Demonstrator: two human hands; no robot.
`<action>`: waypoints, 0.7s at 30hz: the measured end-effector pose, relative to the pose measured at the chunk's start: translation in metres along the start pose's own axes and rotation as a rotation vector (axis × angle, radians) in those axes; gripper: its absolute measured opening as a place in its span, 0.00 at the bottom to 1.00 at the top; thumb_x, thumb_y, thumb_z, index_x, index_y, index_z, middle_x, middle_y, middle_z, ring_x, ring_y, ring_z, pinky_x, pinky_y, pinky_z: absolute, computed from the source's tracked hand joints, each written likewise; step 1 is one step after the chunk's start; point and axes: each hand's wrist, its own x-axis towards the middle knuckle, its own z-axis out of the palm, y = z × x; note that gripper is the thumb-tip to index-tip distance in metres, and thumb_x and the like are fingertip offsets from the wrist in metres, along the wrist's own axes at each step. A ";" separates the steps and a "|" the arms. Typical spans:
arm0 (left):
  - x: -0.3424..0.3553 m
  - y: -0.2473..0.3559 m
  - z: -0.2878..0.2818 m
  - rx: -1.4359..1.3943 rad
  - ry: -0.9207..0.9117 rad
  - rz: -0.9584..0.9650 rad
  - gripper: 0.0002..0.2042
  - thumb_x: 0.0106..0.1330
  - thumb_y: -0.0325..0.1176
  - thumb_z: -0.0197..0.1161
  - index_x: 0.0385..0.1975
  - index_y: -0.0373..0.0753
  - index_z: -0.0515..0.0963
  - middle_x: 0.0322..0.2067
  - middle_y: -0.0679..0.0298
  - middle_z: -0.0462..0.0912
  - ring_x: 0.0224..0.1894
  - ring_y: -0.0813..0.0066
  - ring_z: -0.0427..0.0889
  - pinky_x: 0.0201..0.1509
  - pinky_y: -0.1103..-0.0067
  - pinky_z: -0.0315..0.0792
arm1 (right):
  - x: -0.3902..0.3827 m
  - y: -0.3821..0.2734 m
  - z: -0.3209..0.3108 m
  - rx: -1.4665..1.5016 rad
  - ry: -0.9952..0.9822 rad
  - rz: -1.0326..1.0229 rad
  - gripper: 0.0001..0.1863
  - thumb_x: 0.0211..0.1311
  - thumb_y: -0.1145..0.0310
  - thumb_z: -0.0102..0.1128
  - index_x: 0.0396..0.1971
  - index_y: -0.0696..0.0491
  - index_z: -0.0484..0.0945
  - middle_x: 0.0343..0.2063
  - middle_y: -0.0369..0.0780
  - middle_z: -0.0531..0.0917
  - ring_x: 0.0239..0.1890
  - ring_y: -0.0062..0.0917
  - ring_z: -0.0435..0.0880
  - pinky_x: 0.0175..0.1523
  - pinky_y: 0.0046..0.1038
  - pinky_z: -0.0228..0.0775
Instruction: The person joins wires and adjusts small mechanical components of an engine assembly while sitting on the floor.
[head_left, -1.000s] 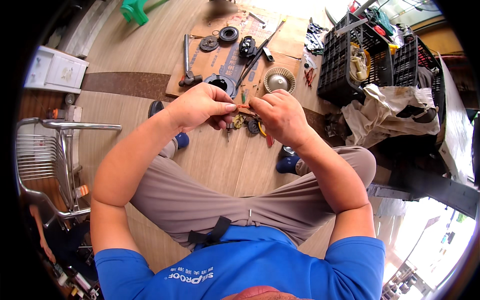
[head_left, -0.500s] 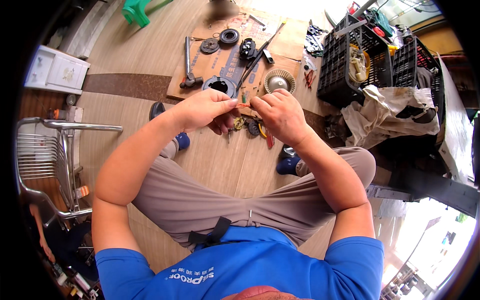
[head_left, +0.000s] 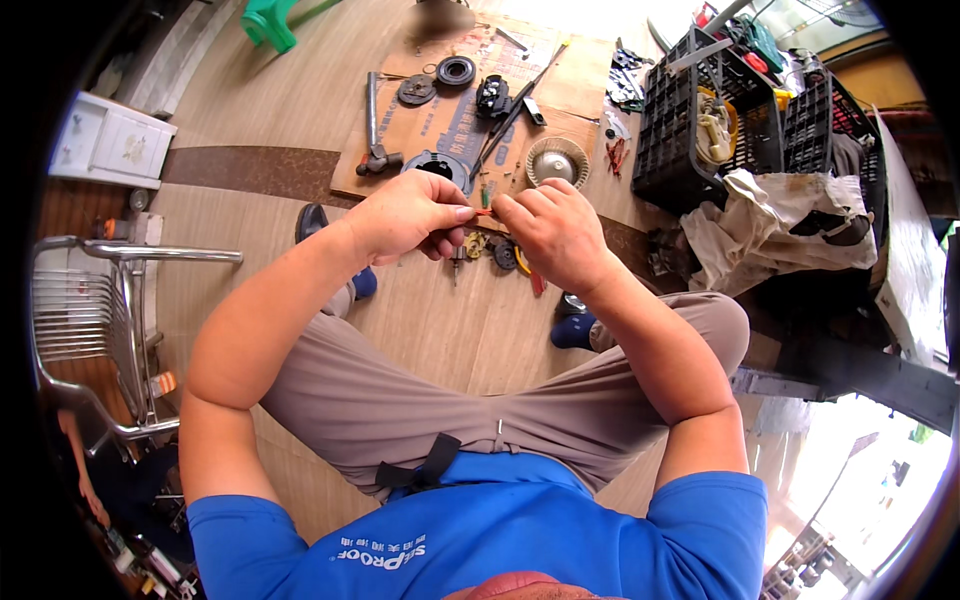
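My left hand [head_left: 415, 215] pinches a thin orange-red piece [head_left: 482, 212], apparently wire. My right hand [head_left: 548, 230] grips its other end, fingers curled. Both hands are raised above a cardboard sheet [head_left: 355, 160] on the floor. Beyond them lie a round black housing [head_left: 440, 160], a hammer-like steel tool [head_left: 380, 160], a black ring [head_left: 455, 70], a grey disc [head_left: 416, 90], a black component [head_left: 492, 95] and a cream fan wheel [head_left: 557, 163]. Small brass and black parts [head_left: 504, 257] and a red-handled tool [head_left: 538, 283] lie just below my hands, partly hidden.
Black crates [head_left: 678, 150] with white cloth [head_left: 740, 225] stand at the right. A metal chair [head_left: 120, 340], white cabinet [head_left: 105, 140] and green stool [head_left: 268, 25] stand at the left. Another person's arm [head_left: 85, 470] shows at the lower left. My legs are spread below.
Both hands keep their grip on the orange-red piece. They have shifted slightly, my right hand a little to the left.
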 end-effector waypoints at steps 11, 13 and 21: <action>0.007 -0.014 0.009 0.489 0.210 0.359 0.07 0.71 0.27 0.54 0.32 0.34 0.78 0.20 0.68 0.77 0.21 0.83 0.73 0.26 0.82 0.69 | -0.001 0.000 0.008 0.064 -0.035 0.084 0.06 0.50 0.71 0.57 0.30 0.50 0.74 0.24 0.36 0.77 0.30 0.30 0.80 0.41 0.31 0.69; 0.008 -0.019 0.008 0.642 0.255 0.521 0.07 0.71 0.26 0.54 0.31 0.33 0.78 0.19 0.69 0.77 0.21 0.84 0.73 0.26 0.82 0.69 | -0.003 -0.001 0.008 0.075 -0.060 0.095 0.06 0.50 0.71 0.57 0.30 0.50 0.74 0.25 0.36 0.78 0.31 0.31 0.80 0.41 0.32 0.69; 0.010 -0.019 0.015 0.296 0.241 0.361 0.06 0.69 0.26 0.56 0.33 0.31 0.78 0.20 0.62 0.76 0.21 0.79 0.73 0.26 0.79 0.68 | -0.006 0.005 0.017 0.243 -0.060 0.194 0.06 0.50 0.74 0.57 0.30 0.51 0.75 0.24 0.39 0.78 0.32 0.35 0.81 0.38 0.35 0.71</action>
